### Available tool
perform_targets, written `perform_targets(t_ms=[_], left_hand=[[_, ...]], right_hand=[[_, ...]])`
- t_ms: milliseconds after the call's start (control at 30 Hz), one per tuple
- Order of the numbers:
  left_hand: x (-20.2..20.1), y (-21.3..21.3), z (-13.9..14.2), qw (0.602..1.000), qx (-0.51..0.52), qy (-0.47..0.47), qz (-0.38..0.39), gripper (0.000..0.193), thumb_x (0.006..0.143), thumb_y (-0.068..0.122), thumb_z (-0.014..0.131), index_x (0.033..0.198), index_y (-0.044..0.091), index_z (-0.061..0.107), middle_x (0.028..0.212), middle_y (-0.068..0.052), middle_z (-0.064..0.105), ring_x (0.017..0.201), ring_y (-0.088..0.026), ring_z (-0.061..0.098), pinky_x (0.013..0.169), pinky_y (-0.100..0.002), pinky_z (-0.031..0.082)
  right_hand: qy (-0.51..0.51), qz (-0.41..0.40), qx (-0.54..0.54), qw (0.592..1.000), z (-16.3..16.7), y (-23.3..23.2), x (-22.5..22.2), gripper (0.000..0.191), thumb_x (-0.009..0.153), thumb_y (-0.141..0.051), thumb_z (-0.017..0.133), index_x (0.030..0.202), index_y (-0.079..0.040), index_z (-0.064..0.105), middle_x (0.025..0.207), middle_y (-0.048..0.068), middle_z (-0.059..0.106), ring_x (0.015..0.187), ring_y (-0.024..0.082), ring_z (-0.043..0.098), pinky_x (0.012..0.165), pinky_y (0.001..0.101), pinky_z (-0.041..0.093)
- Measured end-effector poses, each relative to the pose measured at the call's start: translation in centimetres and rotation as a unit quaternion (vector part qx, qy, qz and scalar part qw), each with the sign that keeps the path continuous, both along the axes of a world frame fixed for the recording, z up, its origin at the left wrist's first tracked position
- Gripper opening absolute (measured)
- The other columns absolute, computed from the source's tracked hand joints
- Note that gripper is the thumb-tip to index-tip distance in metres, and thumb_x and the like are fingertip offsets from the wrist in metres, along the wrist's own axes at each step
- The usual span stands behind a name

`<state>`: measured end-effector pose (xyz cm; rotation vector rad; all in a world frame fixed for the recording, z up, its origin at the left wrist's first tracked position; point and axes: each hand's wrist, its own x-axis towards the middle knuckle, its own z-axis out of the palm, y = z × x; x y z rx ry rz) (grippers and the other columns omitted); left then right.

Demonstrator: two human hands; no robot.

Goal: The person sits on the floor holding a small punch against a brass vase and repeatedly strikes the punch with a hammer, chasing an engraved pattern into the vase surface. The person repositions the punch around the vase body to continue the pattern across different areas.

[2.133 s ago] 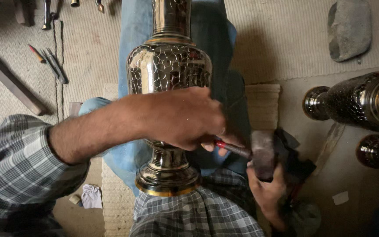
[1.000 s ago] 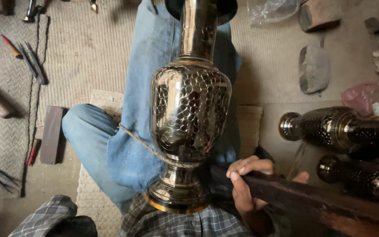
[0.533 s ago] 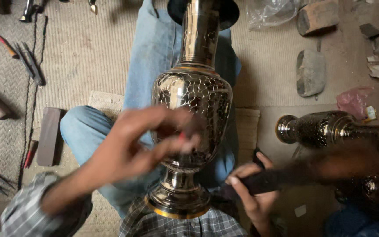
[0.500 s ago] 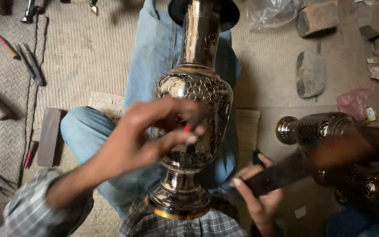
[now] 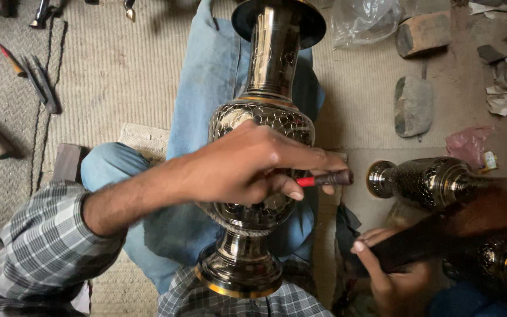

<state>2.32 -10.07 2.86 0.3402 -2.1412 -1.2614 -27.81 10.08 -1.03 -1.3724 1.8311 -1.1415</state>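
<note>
Left hand is closing around a red-tipped punch, pressing it against the vase.
Right hand is gripping a dark mallet; the lap is cradling the vase steady.

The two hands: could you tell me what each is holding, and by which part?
The left hand pinches a red-and-dark chisel-like tool by its red end, over the engraved vase. The right hand grips a dark wooden mallet by its lower end.
</note>
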Motion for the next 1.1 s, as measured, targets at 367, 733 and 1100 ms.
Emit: perform_targets(t_ms=[367, 733, 1100], left_hand=[[-0.6, -1.3, 1.5, 0.989, 0.044, -0.021, -0.142, 0.056, 0.088, -0.004, 0.068, 0.141, 0.015, 0.061, 0.117, 0.004, 0.079, 0.091, -0.011, 0.077, 0.062, -0.03, 0.056], [-0.2, 0.0, 1.0, 0.998, 0.037, -0.028, -0.042, 0.054, 0.089, -0.001, 0.066, 0.139, 0.017, 0.063, 0.116, 0.004, 0.079, 0.084, -0.012, 0.08, 0.05, -0.03, 0.052], [0.6, 1.8, 0.5, 0.997, -0.002, 0.027, 0.068, 0.048, 0.093, 0.005, 0.071, 0.14, 0.014, 0.064, 0.127, -0.002, 0.075, 0.107, -0.021, 0.079, 0.073, -0.031, 0.065]], right_hand=[[-0.161, -0.009, -0.05, 0.986, 2.5, -0.2, -3.1, 0.021, 0.088, -0.008, 0.071, 0.106, -0.005, 0.06, 0.086, 0.008, 0.066, 0.072, 0.016, 0.066, 0.078, 0.0345, 0.063], [0.131, -0.01, 0.02, 0.991, 2.4, -2.1, -4.4, 0.035, 0.076, 0.002, 0.081, 0.107, 0.002, 0.066, 0.105, 0.01, 0.07, 0.099, 0.02, 0.068, 0.094, 0.0327, 0.056], [0.327, 0.09, 0.049, 0.939, 6.7, -6.6, -2.7, 0.042, 0.075, -0.002, 0.083, 0.114, 0.002, 0.067, 0.095, 0.012, 0.072, 0.083, 0.02, 0.07, 0.077, 0.0336, 0.056]])
